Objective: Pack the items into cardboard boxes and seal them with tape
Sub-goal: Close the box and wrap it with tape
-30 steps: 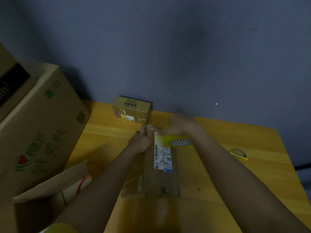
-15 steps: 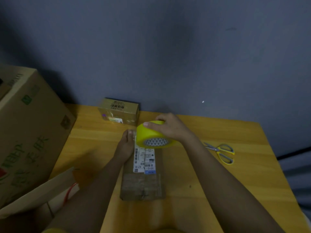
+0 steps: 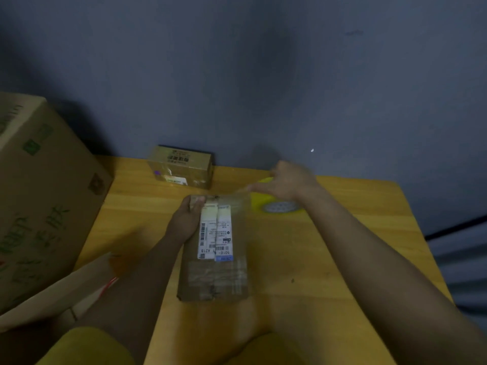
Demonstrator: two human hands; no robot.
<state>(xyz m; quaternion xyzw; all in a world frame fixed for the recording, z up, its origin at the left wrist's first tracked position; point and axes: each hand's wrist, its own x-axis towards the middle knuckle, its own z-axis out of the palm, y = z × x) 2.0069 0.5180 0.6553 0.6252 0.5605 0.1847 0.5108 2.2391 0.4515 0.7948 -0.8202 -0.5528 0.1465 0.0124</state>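
My left hand (image 3: 185, 219) pins the far-left corner of the small box (image 3: 214, 248) mid-table. My right hand (image 3: 287, 183) grips the yellow tape roll (image 3: 274, 204) just right of it. I'd keep the strip taut and centred on the seam.

Dim, murky light throughout; the right hand (image 3: 288, 180) is motion-blurred, and wide-angle distortion bends the frame edges.

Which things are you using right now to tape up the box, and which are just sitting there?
In use:
- flat brown cardboard box with white labels, held by the left hand
- yellow tape roll, gripped by the right hand

Lying about:
- small taped cardboard box by the wall
- big cardboard carton with green print
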